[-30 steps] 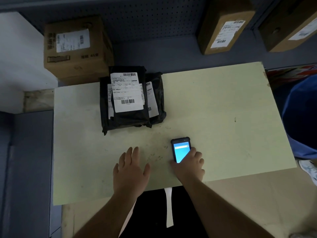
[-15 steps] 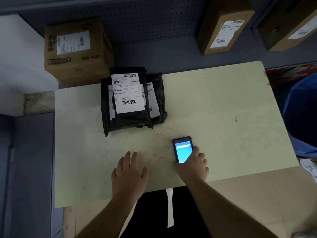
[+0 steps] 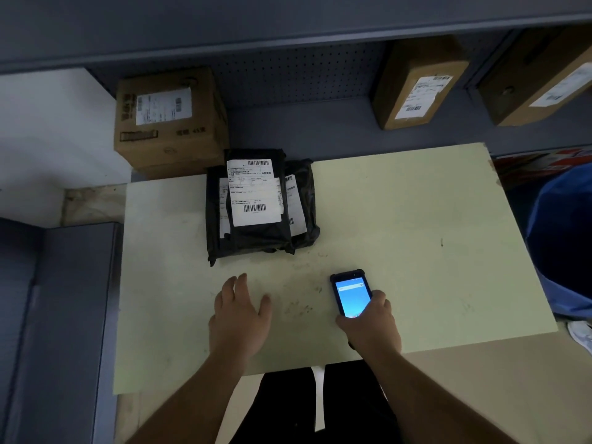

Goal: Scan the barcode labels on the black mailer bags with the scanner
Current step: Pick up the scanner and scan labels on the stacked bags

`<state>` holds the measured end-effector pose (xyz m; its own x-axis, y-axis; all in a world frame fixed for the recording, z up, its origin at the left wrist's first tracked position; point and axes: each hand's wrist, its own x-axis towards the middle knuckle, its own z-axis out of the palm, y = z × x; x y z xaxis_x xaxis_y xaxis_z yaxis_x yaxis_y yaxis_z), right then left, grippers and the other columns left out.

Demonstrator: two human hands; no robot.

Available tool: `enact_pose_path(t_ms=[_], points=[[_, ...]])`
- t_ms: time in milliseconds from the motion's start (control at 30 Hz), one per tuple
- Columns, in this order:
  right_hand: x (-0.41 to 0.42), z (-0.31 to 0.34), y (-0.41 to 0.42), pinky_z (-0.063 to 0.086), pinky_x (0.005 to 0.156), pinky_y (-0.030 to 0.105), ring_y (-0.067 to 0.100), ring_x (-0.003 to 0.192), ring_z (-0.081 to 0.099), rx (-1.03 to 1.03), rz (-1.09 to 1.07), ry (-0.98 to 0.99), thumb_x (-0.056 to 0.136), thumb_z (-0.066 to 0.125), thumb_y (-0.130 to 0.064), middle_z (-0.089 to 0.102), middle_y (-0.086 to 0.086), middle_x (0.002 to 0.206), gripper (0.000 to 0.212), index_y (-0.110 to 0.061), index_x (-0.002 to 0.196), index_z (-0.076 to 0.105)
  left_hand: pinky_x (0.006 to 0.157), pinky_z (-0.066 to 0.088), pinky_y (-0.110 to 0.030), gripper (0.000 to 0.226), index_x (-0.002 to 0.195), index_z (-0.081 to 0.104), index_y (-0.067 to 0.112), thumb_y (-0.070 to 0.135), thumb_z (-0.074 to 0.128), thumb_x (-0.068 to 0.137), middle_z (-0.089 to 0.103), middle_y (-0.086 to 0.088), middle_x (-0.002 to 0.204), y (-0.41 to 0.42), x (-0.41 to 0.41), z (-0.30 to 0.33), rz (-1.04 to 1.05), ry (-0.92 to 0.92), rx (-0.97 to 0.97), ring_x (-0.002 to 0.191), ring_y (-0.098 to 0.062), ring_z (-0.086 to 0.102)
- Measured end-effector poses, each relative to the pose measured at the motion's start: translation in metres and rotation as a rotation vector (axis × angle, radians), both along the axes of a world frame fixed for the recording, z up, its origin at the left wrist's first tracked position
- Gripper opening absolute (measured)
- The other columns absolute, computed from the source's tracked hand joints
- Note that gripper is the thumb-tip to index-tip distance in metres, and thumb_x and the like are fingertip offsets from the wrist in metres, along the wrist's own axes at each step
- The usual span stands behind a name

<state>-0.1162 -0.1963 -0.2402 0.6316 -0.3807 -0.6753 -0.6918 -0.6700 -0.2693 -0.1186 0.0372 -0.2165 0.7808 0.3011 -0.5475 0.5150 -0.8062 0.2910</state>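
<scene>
A stack of black mailer bags (image 3: 256, 232) lies at the back left of the pale green table (image 3: 400, 219). The top bag carries a white label (image 3: 254, 192) with two barcodes, and labels of the bags beneath stick out on both sides. The handheld scanner (image 3: 349, 291), dark-cased with a lit blue screen, lies on the table near the front edge. My right hand (image 3: 371, 325) wraps its lower end. My left hand (image 3: 238, 312) rests flat on the table in front of the bags, fingers apart, holding nothing.
A labelled cardboard box (image 3: 169, 118) stands behind the table's left corner. Two more labelled boxes (image 3: 419, 81) (image 3: 544, 75) lean on the grey shelf at the back right. Something blue (image 3: 563, 238) borders the table's right edge. A grey unit (image 3: 57, 315) flanks the left.
Both hands stay in nearly the same places on the table. My right hand has closed a little more around the scanner's lower end. The bags have not moved.
</scene>
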Motion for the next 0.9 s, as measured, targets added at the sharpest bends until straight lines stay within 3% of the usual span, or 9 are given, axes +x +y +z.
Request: enact_pose_path(t_ms=[167, 400, 500, 900], points=[[0.006, 0.01, 0.004, 0.064, 0.093, 0.048, 0.029, 0.12, 0.063, 0.017, 0.032, -0.029, 0.075, 0.088, -0.038, 0.056, 0.004, 0.138, 0.088, -0.016, 0.146, 0.039, 0.116, 0.04, -0.053, 0.077, 0.164, 0.031, 0.017, 0.051, 0.055, 0.1, 0.032, -0.006, 0.168, 0.012, 0.026, 0.014, 0.281, -0.149, -0.14, 0.155, -0.029, 0.033], [0.016, 0.023, 0.02, 0.065, 0.091, 0.049, 0.026, 0.116, 0.062, 0.062, 0.078, -0.083, 0.073, 0.087, -0.038, 0.055, 0.0, 0.127, 0.088, -0.018, 0.146, 0.041, 0.114, 0.041, -0.051, 0.076, 0.163, 0.032, 0.017, 0.051, 0.057, 0.1, 0.036, -0.008, 0.164, 0.018, 0.06, 0.027, 0.323, -0.268, -0.169, 0.151, -0.031, 0.038], [0.018, 0.027, 0.025, 0.063, 0.088, 0.047, 0.025, 0.111, 0.061, 0.083, 0.094, -0.112, 0.074, 0.086, -0.037, 0.049, -0.004, 0.118, 0.087, -0.018, 0.146, 0.041, 0.114, 0.041, -0.051, 0.078, 0.163, 0.032, 0.015, 0.051, 0.059, 0.099, 0.037, -0.009, 0.164, 0.017, 0.075, 0.031, 0.331, -0.28, -0.181, 0.15, -0.032, 0.038], [0.022, 0.033, 0.022, 0.065, 0.084, 0.049, 0.023, 0.102, 0.062, 0.098, 0.078, -0.135, 0.071, 0.086, -0.036, 0.051, -0.004, 0.116, 0.088, -0.019, 0.145, 0.043, 0.114, 0.044, -0.055, 0.091, 0.161, 0.031, 0.015, 0.058, 0.067, 0.089, 0.043, -0.015, 0.158, 0.014, 0.118, 0.024, 0.438, -0.163, -0.248, 0.143, -0.038, 0.046]])
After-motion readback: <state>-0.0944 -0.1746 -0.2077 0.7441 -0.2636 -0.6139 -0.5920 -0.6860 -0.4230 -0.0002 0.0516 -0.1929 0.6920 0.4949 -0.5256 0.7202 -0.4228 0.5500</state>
